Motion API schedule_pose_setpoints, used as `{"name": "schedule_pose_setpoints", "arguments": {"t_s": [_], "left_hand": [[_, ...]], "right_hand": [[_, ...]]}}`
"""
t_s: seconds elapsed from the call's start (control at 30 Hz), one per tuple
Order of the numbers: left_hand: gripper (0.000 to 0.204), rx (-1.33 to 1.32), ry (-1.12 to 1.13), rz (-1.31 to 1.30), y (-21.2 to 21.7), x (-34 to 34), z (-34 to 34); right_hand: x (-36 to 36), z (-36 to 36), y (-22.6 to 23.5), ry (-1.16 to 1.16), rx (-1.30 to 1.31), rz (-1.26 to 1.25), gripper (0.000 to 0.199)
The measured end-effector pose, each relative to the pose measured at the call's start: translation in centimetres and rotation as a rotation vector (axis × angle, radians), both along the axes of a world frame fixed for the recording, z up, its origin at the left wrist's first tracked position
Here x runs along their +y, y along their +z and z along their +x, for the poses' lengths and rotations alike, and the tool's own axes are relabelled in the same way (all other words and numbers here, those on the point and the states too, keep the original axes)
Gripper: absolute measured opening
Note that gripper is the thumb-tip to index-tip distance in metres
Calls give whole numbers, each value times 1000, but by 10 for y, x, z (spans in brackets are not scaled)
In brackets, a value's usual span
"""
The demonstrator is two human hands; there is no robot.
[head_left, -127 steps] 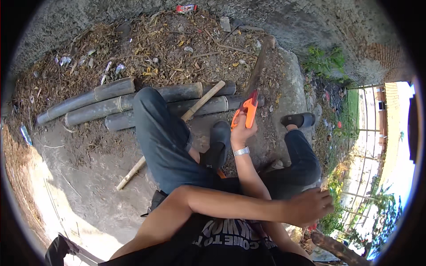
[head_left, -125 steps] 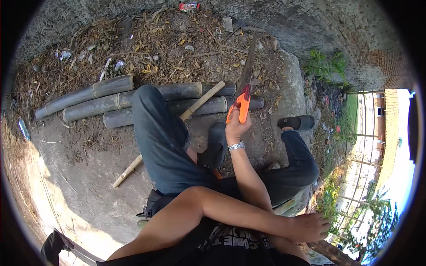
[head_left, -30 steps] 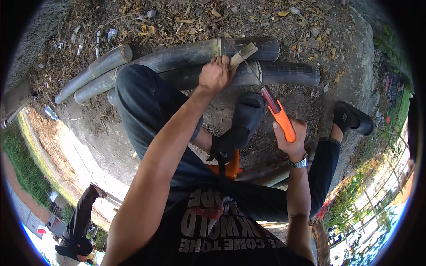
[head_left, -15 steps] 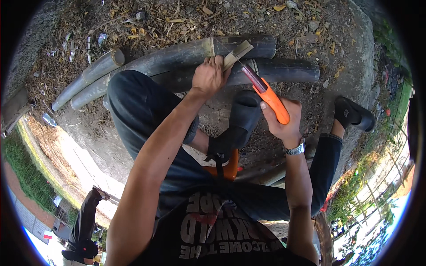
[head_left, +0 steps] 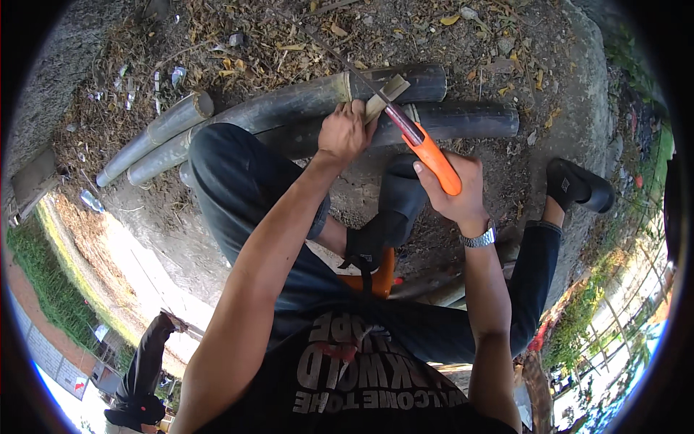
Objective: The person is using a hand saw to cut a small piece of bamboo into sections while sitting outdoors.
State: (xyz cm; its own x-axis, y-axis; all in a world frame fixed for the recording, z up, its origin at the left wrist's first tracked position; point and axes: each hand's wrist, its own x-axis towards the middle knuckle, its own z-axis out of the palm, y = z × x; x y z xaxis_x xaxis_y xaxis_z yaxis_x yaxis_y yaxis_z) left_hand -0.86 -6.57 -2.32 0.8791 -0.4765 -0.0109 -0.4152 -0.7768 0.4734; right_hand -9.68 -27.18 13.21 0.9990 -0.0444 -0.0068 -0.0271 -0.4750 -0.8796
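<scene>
My right hand is wrapped round the orange handle of a handsaw. The saw's thin blade runs away up and to the left, across a short split piece of bamboo. My left hand grips that piece near its lower end, just left of the blade, and presses it over the thick bamboo poles. Where the teeth meet the piece is too small to make out.
Dry leaves and litter cover the soil beyond the poles. My bent left knee and a black boot are close below them. An orange seat shows under me. Another person is at the lower left.
The saw has slid up and to the left across the bamboo piece, with my right hand following. My left hand keeps its grip, and the whole view has shifted slightly.
</scene>
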Motion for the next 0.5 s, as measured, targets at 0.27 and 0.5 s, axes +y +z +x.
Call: {"name": "schedule_pose_setpoints", "arguments": {"t_s": [0.27, 0.5], "left_hand": [[36, 69, 31, -7, 6, 5, 6], [36, 100, 29, 30, 12, 7, 0]], "right_hand": [[-19, -86, -7, -97, 64, -50, 19], [11, -135, -15, -325, 144, 29, 24]]}}
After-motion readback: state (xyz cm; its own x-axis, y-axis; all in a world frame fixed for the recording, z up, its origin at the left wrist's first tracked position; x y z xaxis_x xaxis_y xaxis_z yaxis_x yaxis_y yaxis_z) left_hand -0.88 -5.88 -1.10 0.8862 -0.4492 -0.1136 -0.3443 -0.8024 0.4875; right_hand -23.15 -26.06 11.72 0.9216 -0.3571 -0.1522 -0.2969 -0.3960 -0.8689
